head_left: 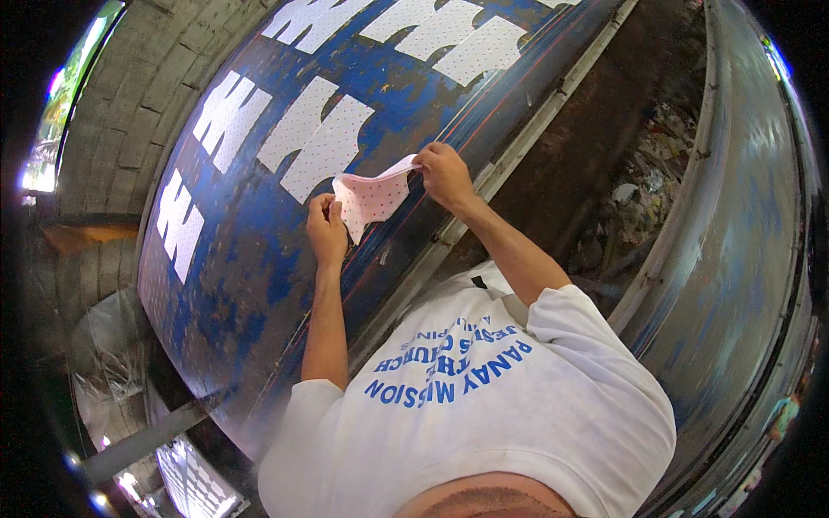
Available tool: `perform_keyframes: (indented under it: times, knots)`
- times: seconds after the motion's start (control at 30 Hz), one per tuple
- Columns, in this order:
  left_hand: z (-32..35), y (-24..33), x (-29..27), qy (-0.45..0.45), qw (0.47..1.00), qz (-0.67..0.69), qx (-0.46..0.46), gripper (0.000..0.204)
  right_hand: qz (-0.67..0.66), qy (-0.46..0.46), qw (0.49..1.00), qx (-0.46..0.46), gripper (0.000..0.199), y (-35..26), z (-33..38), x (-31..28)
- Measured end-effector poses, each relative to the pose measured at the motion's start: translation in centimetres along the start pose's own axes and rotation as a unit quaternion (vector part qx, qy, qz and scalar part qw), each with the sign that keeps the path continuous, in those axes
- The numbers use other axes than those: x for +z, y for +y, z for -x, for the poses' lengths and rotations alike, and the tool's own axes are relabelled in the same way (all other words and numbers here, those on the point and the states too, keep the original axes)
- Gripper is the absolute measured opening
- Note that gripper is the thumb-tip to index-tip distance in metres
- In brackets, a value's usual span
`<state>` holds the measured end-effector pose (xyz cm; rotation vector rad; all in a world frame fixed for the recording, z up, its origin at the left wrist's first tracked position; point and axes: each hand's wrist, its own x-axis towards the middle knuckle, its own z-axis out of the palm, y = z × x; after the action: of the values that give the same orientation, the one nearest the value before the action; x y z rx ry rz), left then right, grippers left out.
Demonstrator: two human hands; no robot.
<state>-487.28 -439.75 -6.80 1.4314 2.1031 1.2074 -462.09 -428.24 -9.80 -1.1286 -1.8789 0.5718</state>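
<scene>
A worn blue table (pixel 229 319) bears white dotted pieces (pixel 315 142) at upper left. At centre, left hand (pixel 326 231) and right hand (pixel 446 178) pinch opposite ends of a pink dotted piece (pixel 373 197), seemingly opening it; flattening calls for even tension. The dark trough (pixel 596 112), upper right, holds what may be scraps (pixel 652 186).

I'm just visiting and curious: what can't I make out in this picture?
All in the head view:
- The far face of the pink dotted piece: turned away, hidden by the piece itself.
- Its ends within the grips of the left hand and right hand: covered by those hands.
- The topmost white dotted piece: cut off by the upper edge.
- The scraps at right: too small and dim to identify.
</scene>
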Motion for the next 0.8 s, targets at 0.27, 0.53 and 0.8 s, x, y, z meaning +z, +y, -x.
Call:
perform_keyframes:
  times: [0.27,0.53,0.8]
  knots:
    - [0.7,13.1,4.6,-0.052,0.983,0.168,-0.045,0.015,-0.071,-0.041,0.996,0.022,0.013,6.4,0.3,-5.7]
    - [-1.5,17.7,9.4,-0.032,0.985,0.162,-0.058,0.011,-0.215,-0.166,0.960,0.069,0.019,10.0,-1.4,-9.6]
    - [0.5,13.2,5.1,0.118,0.975,-0.013,-0.185,0.020,-0.223,-0.199,0.954,0.040,0.015,12.0,-8.5,-8.7]
